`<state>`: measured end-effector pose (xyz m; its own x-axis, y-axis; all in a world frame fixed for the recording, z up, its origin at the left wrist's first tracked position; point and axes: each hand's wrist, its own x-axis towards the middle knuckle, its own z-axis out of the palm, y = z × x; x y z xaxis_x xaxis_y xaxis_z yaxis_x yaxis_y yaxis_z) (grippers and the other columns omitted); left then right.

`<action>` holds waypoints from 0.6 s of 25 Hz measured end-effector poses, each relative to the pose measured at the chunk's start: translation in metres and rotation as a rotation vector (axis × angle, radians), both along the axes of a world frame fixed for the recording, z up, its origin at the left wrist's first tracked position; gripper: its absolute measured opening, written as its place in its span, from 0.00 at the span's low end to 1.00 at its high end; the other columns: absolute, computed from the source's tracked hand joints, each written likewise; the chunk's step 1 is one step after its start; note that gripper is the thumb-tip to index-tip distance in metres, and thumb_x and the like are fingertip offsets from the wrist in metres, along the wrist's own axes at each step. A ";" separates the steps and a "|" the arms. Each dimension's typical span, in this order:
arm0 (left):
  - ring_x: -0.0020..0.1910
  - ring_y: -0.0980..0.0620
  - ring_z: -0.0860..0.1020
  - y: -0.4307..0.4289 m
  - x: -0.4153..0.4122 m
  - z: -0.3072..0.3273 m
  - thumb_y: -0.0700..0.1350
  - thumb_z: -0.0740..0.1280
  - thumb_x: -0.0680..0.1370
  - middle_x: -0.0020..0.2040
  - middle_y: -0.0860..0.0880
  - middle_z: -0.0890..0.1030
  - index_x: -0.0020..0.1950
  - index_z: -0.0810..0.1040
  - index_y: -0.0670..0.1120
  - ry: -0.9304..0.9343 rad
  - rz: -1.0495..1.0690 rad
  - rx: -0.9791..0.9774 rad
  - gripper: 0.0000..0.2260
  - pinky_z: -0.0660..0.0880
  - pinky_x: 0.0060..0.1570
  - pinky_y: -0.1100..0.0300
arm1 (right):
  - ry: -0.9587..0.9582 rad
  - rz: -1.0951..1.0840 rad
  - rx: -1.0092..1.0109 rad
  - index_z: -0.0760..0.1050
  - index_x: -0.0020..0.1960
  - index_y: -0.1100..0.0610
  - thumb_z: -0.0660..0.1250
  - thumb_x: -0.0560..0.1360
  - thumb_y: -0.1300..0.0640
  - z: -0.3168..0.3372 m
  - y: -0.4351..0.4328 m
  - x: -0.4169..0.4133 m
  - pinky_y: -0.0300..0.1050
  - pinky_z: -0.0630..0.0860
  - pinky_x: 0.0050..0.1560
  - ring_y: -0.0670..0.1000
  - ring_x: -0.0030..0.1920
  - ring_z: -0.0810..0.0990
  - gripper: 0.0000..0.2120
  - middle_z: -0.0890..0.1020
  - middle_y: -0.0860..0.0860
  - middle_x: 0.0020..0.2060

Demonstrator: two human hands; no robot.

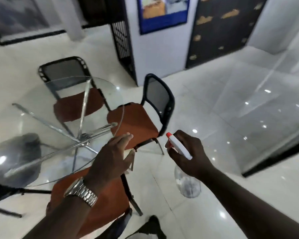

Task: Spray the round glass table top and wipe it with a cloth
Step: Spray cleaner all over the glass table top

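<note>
The round glass table top (41, 107) on crossed chrome legs (83, 135) fills the left half of the view. My left hand (112, 157), a metal watch on its wrist, reaches out flat over the table's right edge with its fingers straight. Whether anything lies under its palm cannot be told. To the right of the table, my right hand (188, 152) grips a spray bottle (179, 146) by its white head. The red nozzle points up and left, and the clear body hangs below my wrist over the floor. I see no cloth clearly.
Three chairs with orange seats and black mesh backs stand round the table: one behind it (76, 107), one at its right (136, 125), one close to me under my left arm (100, 195). Glossy white floor tiles (223, 118) spread to the right, ending at a glass partition (274, 135).
</note>
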<state>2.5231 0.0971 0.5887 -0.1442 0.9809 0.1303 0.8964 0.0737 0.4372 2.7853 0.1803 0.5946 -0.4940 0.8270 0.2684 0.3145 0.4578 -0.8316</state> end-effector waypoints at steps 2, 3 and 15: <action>0.70 0.52 0.75 0.009 -0.027 -0.002 0.46 0.74 0.76 0.70 0.48 0.79 0.72 0.77 0.45 0.023 0.115 0.033 0.24 0.58 0.68 0.74 | -0.013 0.149 0.031 0.75 0.44 0.61 0.72 0.76 0.65 -0.001 0.042 -0.043 0.52 0.76 0.35 0.55 0.34 0.80 0.06 0.79 0.53 0.36; 0.69 0.51 0.75 0.012 -0.041 -0.008 0.47 0.74 0.76 0.70 0.48 0.79 0.72 0.77 0.45 0.023 0.172 0.043 0.24 0.60 0.68 0.71 | -0.023 0.205 0.049 0.74 0.43 0.61 0.72 0.76 0.65 -0.003 0.059 -0.066 0.52 0.74 0.34 0.55 0.33 0.79 0.08 0.78 0.53 0.34; 0.72 0.49 0.73 0.014 -0.122 -0.098 0.57 0.67 0.75 0.72 0.48 0.77 0.76 0.72 0.48 -0.219 0.709 -0.166 0.30 0.69 0.73 0.56 | -0.139 0.581 -0.076 0.79 0.46 0.60 0.74 0.74 0.61 -0.099 0.149 -0.248 0.48 0.74 0.33 0.53 0.34 0.79 0.04 0.79 0.49 0.32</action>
